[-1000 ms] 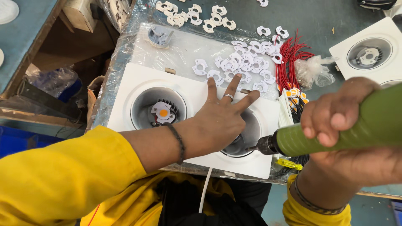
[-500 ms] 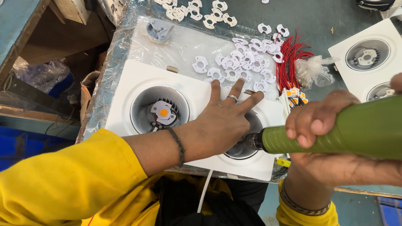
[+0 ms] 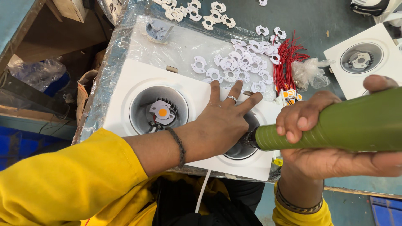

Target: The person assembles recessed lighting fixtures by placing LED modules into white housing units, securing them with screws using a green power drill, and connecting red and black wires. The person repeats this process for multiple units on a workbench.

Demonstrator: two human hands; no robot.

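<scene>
yellow sleeve (image 3: pixel 63 184) is coming in from 8 o'clock. white twin downlight housing (image 3: pixel 138 79) is lying on the foil-wrapped surface (image 3: pixel 113 62), its left well (image 3: pixel 158 109) showing a white holder with an orange led chip (image 3: pixel 162 112). left hand (image 3: pixel 222 121) is lying flat with fingers spread wide over the right well (image 3: pixel 243 144), pressing on the housing, ring on one finger, dark band on the wrist. at 12 o'clock a scatter of white plastic clips (image 3: pixel 234 67) is sitting, red wire bundle (image 3: pixel 287 62) just beside them at 1 o'clock. right hand (image 3: pixel 331 142) at 3 o'clock is gripping a green electric screwdriver (image 3: pixel 335 125), tip pointing into the right well. second white housing (image 3: pixel 364 58) is lying at 2 o'clock.
</scene>
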